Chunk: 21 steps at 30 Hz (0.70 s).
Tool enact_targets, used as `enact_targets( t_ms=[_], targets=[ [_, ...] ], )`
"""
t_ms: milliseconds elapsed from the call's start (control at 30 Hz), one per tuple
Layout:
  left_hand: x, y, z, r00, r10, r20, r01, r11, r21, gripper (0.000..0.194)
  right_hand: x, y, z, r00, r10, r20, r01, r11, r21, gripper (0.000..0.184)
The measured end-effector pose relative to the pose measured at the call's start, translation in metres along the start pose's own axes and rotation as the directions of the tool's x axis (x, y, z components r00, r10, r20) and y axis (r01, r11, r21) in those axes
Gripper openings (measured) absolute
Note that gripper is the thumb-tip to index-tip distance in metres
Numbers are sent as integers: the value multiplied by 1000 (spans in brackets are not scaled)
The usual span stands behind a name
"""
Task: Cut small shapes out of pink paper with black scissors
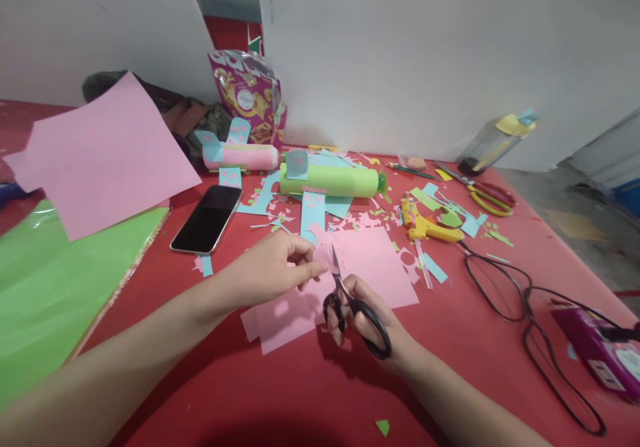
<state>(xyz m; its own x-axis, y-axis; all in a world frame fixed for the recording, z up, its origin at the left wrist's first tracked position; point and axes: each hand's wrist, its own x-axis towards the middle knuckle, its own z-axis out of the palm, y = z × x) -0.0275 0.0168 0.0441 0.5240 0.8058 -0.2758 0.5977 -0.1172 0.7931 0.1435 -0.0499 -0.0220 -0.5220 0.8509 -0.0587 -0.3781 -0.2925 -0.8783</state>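
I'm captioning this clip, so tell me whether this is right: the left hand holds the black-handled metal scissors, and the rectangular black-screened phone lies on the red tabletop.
Not quite: the head view shows the right hand holding the black-handled metal scissors. The rectangular black-screened phone does lie on the red tabletop.

Near tabletop (300, 397): free passage left of the green scrap (383, 427)
Scissors (339, 279): blades block just beside the left hand (283, 263)
Right: glue gun (433, 229), looped cord (527, 293) obstruct
Far: green tube (335, 181) blocks
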Motion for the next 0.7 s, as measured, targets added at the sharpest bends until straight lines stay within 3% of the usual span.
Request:
enact_targets(
  t_ms=[167, 467, 700],
  targets=[
    [0, 1, -1, 1000, 10, 0, -10, 1000, 25, 31, 1, 1, 0, 1000, -12, 3, 12, 1000, -9, 34],
    [1, -3, 11, 1000, -16, -4, 16, 995, -103, 31, 1, -2, 4, 997, -9, -81, 7, 1000, -22, 33],
    [2, -5, 9, 998, 54, -35, -59, 985, -164, 30, 0, -2, 4, 996, -18, -93, 16, 1000, -20, 32]
  ],
)
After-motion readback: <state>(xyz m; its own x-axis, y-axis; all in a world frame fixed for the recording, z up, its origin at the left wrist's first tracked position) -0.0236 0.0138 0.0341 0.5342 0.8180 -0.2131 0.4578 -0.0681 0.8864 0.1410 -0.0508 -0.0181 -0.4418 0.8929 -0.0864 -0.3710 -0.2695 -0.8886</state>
